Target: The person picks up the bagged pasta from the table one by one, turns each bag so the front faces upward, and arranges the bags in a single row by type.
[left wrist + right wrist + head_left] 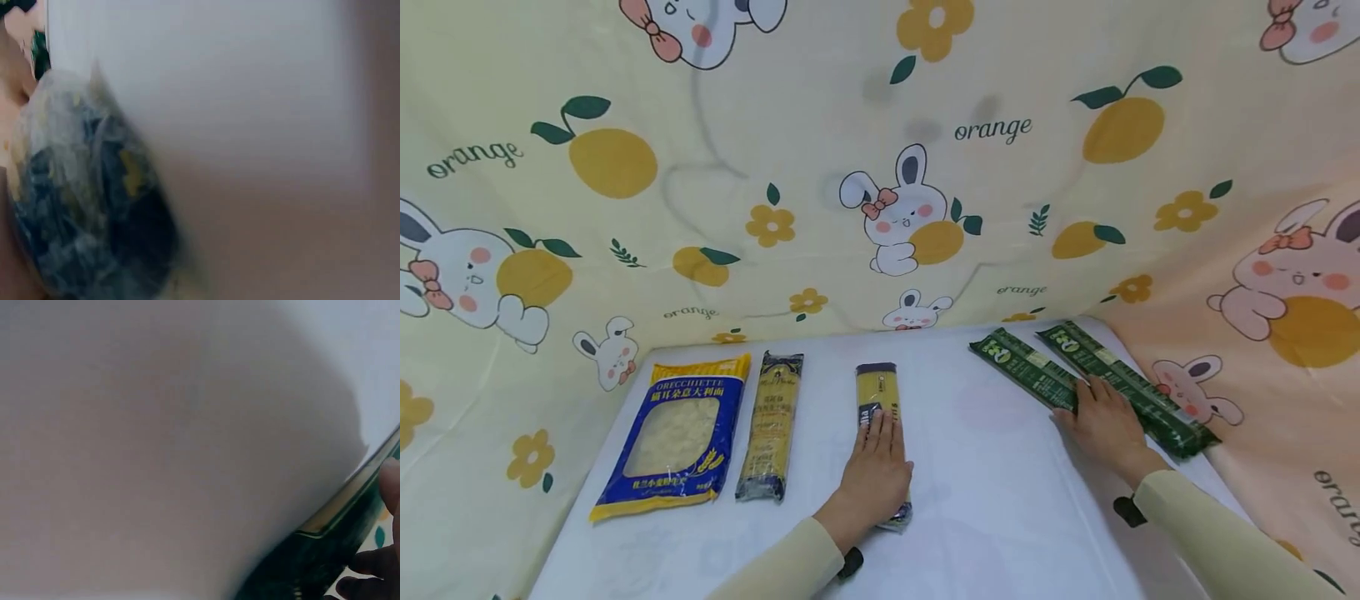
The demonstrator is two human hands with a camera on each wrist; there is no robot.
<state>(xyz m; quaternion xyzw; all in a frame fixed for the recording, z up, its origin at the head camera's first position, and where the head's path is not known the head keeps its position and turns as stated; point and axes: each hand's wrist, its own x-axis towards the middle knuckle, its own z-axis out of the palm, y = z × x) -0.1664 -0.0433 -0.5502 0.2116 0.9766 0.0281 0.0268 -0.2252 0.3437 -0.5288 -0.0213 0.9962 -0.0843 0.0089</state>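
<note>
My left hand (872, 479) lies over a long yellow-and-dark-blue pasta packet (877, 379), its fingers straight along the wrapper. The crinkled clear-and-blue end of that packet (94, 206) fills the lower left of the left wrist view. On the right side, my right hand (1105, 425) holds the lower end of a long green packet (1026, 367), thumb at its left edge and fingers across it. In the right wrist view the thumb (390, 484) and fingertips (375, 562) meet opposite sides of the green wrapper (319, 556). A second green packet (1127, 387) lies beside it, partly behind the hand.
On the left of the white table (985, 500) lie a blue-and-yellow orecchiette bag (673, 437) and a slim gold pasta packet (771, 425), side by side. A cream cloth (820, 175) printed with rabbits and oranges stands behind and along the sides.
</note>
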